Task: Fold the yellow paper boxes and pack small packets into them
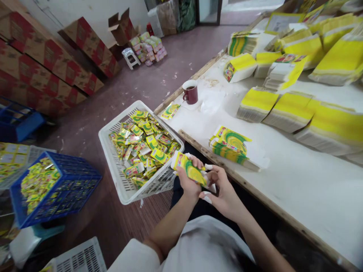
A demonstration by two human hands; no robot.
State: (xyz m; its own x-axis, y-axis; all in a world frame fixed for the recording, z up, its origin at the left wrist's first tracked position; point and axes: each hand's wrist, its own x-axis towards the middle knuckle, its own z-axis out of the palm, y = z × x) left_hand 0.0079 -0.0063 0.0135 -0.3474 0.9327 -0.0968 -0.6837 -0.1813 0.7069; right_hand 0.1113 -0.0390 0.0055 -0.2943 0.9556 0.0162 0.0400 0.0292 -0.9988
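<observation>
Left hand gripping a yellow-and-green carton, right hand at its near end

Carton sits lower centre of the frame, above the wearer's lap, between basket and surface. Left hand wraps it, thumb across the near side, fingers over the far edge. Right hand half curled at the carton's right end, forefinger and thumb apart, their tips covered in white; cannot tell whether it pinches the pale flap there.

Just left of the hands: white basket, tilted in view, heaped with small shiny yellow-green packets.

Right of the hands: pale surface with a wooden edge. Near that edge, a stack of flat cartons, same colours as the held one. Further up, a dark red mug with dark liquid; just below and left of it, a flat yellow-green piece. Right side and upper right: yellow-topped bundles in rows.

Lower left: blue crate on its own, full of similar packets. Upper left: stacked red-and-brown boxes. Top, left of centre: white stool beside piled pastel packs on the floor.
</observation>
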